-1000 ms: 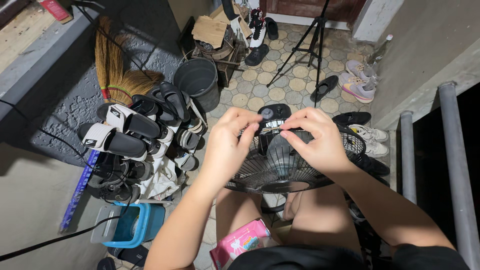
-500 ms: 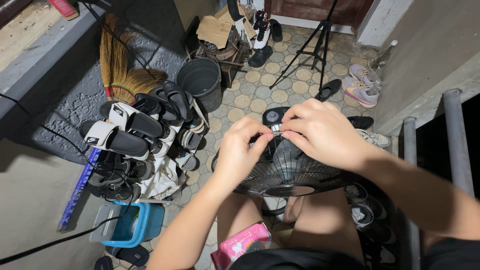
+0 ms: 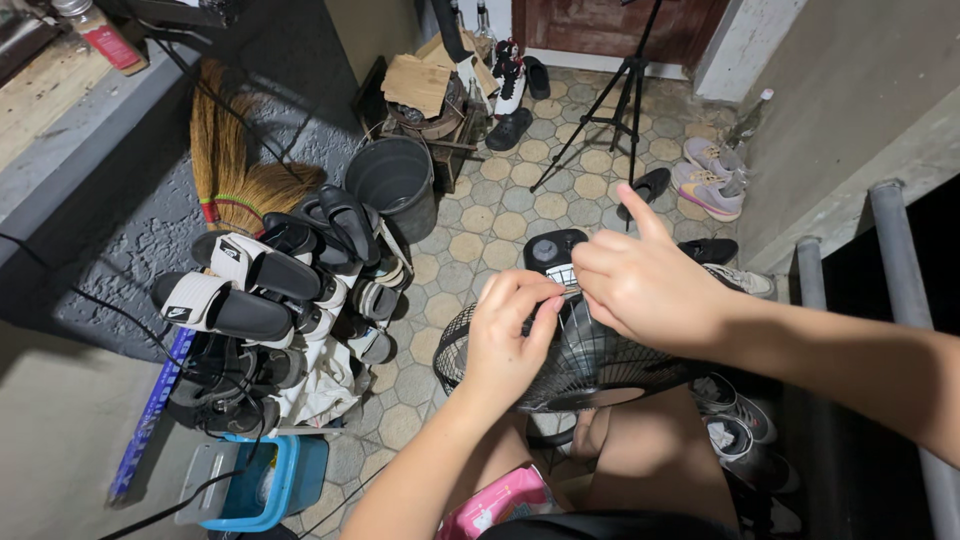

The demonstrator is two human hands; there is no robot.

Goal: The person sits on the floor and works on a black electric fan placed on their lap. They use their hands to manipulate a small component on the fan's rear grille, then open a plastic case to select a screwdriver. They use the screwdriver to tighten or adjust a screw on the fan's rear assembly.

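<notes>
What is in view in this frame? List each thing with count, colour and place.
fan: one, black wire grille, centre, under both hands
fan base: one, black, beyond the grille
slides: a heap, black and white, left
broom: one, straw, against left wall
bucket: one, dark grey, upper centre
tripod: one, black, top centre
sneakers: a pair, pale grey-pink, upper right
left hand: pinching at the grille's top edge
right hand: beside it, forefinger raised

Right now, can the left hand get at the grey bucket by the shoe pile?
Probably not without leaning. The left hand is pinching at the fan grille rim with the right hand; the grey bucket stands well beyond, across open tiled floor.
</notes>
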